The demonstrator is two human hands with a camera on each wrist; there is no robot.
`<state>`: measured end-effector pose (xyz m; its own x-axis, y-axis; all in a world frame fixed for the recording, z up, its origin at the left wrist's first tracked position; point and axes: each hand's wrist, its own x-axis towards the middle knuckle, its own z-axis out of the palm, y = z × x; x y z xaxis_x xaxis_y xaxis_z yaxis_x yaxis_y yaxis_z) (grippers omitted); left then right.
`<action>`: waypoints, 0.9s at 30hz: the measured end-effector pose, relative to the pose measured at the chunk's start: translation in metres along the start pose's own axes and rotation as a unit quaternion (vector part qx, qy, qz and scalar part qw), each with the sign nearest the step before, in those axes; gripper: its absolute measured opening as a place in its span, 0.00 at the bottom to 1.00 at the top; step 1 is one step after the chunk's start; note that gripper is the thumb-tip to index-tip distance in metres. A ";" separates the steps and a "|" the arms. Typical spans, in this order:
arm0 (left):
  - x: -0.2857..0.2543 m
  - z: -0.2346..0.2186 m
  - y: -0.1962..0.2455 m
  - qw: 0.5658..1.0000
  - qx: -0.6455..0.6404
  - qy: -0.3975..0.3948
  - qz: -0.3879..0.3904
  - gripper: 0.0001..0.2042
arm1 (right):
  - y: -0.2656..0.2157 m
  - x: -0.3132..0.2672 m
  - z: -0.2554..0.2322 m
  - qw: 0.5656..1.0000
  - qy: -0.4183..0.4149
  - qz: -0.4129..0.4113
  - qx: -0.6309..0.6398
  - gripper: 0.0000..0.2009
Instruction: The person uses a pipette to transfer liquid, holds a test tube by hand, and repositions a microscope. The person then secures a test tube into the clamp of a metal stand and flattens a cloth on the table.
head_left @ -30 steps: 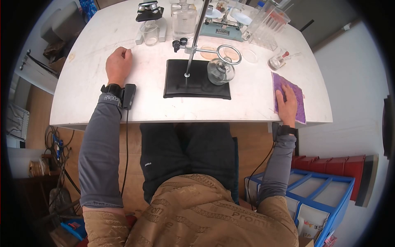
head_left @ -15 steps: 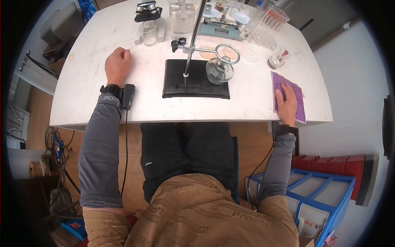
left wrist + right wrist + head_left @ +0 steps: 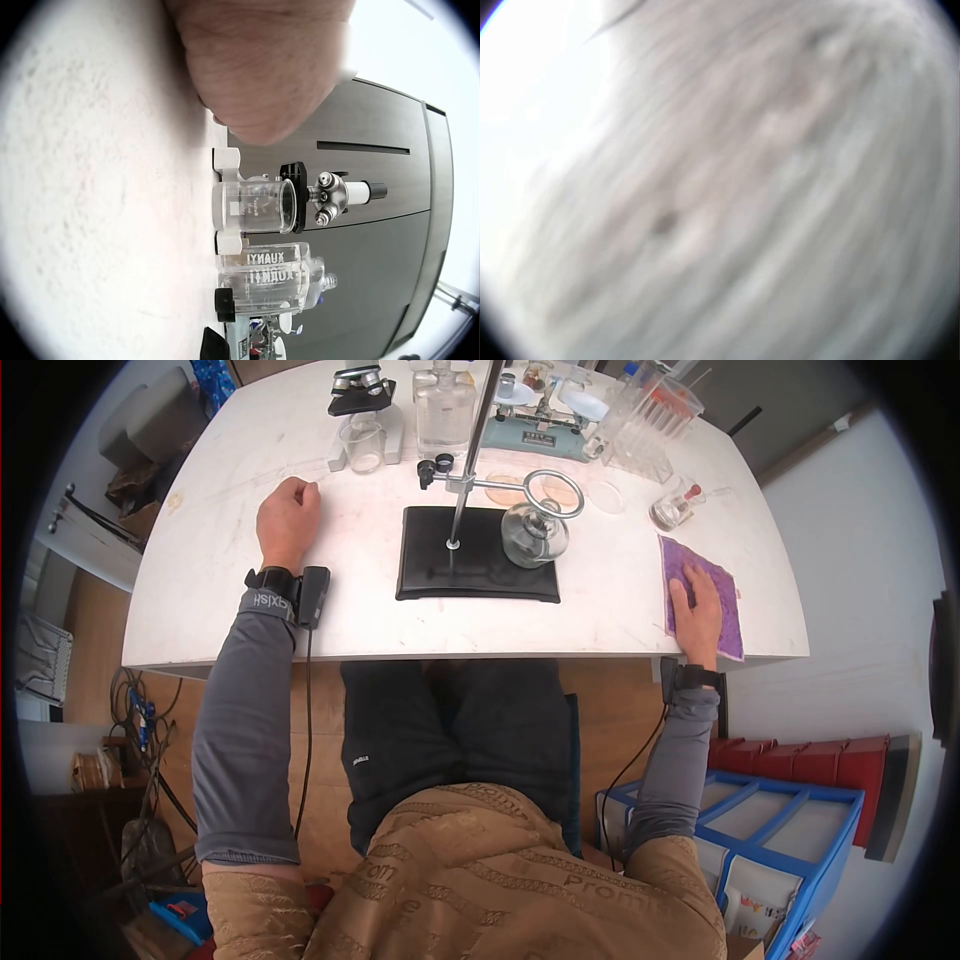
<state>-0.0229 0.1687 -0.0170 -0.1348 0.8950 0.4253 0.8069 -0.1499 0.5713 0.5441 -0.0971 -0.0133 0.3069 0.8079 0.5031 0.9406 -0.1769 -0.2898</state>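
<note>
My left hand (image 3: 287, 520) rests on the white table (image 3: 220, 600) with its fingers curled in and nothing held. In the left wrist view part of that hand fills the top, with a clear beaker (image 3: 255, 206) beyond it. My right hand (image 3: 699, 615) lies with relaxed fingers on a purple cloth (image 3: 676, 560) at the right side. Between the hands stands a ring stand with a black base (image 3: 425, 575). A round glass vessel (image 3: 530, 545) sits on that base under the metal ring (image 3: 580, 500). The right wrist view is blurred.
Along the back stand a microscope (image 3: 360, 398), clear glass bottles (image 3: 274, 281), a teal balance scale (image 3: 535, 442) and a rack of tubes (image 3: 650, 445). A small glass vessel with a red-topped dropper (image 3: 668, 512) lies beyond the cloth. The table's front edge (image 3: 500, 657) is near my body.
</note>
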 end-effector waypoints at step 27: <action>0.000 0.000 0.001 1.000 0.004 0.001 0.006 0.14 | 0.000 0.000 0.000 1.000 -0.002 0.000 -0.011 0.24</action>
<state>-0.0227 0.1683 -0.0163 -0.1257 0.8927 0.4328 0.8130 -0.1573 0.5606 0.5441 -0.0968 -0.0127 0.3066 0.8101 0.4997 0.9436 -0.1898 -0.2714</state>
